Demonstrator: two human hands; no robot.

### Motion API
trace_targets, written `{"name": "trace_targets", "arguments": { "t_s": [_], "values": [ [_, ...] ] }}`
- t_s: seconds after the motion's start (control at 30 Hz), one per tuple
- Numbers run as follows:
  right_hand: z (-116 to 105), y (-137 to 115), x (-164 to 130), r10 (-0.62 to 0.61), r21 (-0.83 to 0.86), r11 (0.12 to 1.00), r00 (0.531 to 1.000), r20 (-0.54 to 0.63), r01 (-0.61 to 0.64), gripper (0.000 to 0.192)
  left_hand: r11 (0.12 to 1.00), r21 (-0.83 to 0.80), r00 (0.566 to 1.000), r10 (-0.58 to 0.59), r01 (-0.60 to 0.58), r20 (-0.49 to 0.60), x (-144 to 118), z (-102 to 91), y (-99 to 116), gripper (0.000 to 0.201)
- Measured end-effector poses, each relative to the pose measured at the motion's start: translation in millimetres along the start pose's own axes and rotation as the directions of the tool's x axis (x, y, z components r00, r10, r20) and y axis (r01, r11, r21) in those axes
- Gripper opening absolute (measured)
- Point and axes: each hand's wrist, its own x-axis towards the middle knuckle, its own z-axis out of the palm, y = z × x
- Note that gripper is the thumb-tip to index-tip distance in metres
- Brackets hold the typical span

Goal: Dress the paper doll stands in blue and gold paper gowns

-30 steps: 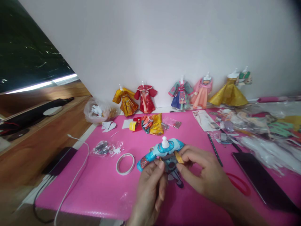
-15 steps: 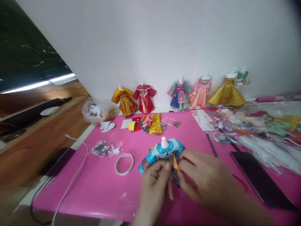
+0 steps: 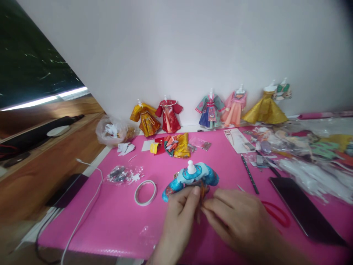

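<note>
A small blue paper doll dress [image 3: 190,176] on a white mannequin bust lies on the pink table mat [image 3: 121,217], just in front of me. My left hand [image 3: 179,215] pinches its lower front with thumb and forefinger. My right hand [image 3: 237,221] meets it from the right, fingertips pressed on the same spot at the waist. Both hands cover the skirt part; the small orange piece seen earlier is hidden under my fingers.
A roll of tape [image 3: 145,192] lies left of the dress. Finished paper dresses [image 3: 169,116] line the wall. A black phone [image 3: 300,209], red scissors [image 3: 278,213], a pen [image 3: 249,173], plastic bags [image 3: 311,158] and a white cable [image 3: 82,217] surround the spot.
My hands have slid lower and closed together over the dress waist. The orange strip that stood up between my fingers is now pressed down and out of sight.
</note>
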Motion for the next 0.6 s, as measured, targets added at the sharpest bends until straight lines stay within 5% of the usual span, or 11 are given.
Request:
{"name": "trace_targets", "arguments": {
  "t_s": [0.2,0.3,0.47,0.6],
  "values": [
    [7.1,-3.4,1.7,0.025,0.079,0.997,0.998,-0.060,-0.020,0.023,0.999,0.010,0.998,-0.040,0.039,0.047,2.3,-2.3,1.8,0.024],
    [3.7,-2.0,-0.9,0.142,0.247,0.959,0.990,0.005,-0.138,0.014,0.998,-0.027,0.996,-0.051,0.053,0.070,3.5,-3.4,2.8,0.028],
    [6.4,1.6,-10.0,0.455,0.362,0.814,0.886,0.089,-0.454,0.008,0.996,-0.060,0.996,-0.063,0.067,0.066,3.5,-3.8,5.3,0.030],
    [15.7,1.8,-11.6,0.530,0.432,0.708,0.825,0.197,-0.558,0.011,0.997,-0.035,0.997,-0.061,0.063,0.054,2.2,-5.6,2.6,0.031]
  ]
}}
